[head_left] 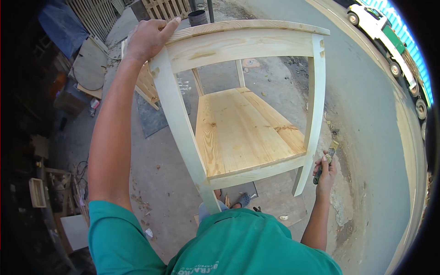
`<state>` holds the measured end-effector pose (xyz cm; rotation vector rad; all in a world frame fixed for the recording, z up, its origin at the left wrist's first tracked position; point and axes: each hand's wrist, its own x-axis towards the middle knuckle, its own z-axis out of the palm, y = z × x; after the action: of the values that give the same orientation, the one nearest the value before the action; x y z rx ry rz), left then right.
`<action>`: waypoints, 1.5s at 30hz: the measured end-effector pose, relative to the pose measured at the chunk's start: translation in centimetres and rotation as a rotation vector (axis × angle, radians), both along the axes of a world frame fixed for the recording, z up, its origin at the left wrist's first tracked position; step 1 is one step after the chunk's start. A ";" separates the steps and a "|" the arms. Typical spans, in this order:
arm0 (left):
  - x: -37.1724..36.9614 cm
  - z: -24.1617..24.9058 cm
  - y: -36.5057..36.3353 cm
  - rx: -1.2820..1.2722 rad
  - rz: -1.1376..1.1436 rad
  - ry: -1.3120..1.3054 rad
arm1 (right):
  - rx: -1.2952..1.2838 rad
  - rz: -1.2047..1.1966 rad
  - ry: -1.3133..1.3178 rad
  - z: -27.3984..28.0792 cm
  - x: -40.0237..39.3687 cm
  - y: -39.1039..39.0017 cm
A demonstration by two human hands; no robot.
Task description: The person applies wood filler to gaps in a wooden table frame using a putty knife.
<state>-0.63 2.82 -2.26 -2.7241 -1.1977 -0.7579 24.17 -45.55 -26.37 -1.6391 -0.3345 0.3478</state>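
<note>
A pale, unpainted wooden table [256,130] or stand fills the middle of the view, with a knotty, grained lower panel and square legs. My left hand [149,39] is closed over its upper left corner, where the top edge meets a leg. Yellowish filler-like smears mark the joints and the top rail [243,47]. Off the right side, my right hand [326,168] grips a putty knife [317,176] by its dark handle. The blade points up and away and carries yellowish paste. The knife is apart from the wood.
Concrete ground [156,183] surrounds the table, with a road [366,114] on the right and a parked truck [382,27] beyond. Slatted wood [167,7], a black bucket [197,18] and a blue tarp [62,23] stand behind. Wood pieces clutter the left. A sandaled foot [241,200] shows below.
</note>
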 end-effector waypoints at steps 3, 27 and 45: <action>0.1 0.5 -0.6 -0.068 0.001 0.002 | 0.007 -0.004 0.019 -0.1 0.0 0.1; 0.4 0.1 0.7 -0.195 -0.028 -0.046 | 0.003 -0.053 0.140 -3.9 2.3 2.4; -0.1 -0.3 1.3 -0.174 -0.078 -0.064 | -0.046 -0.008 0.096 -2.3 2.1 3.1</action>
<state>-0.68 4.14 -2.56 -2.9232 -1.2316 -0.7910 26.26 -42.49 -28.71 -1.6617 -0.2491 0.4297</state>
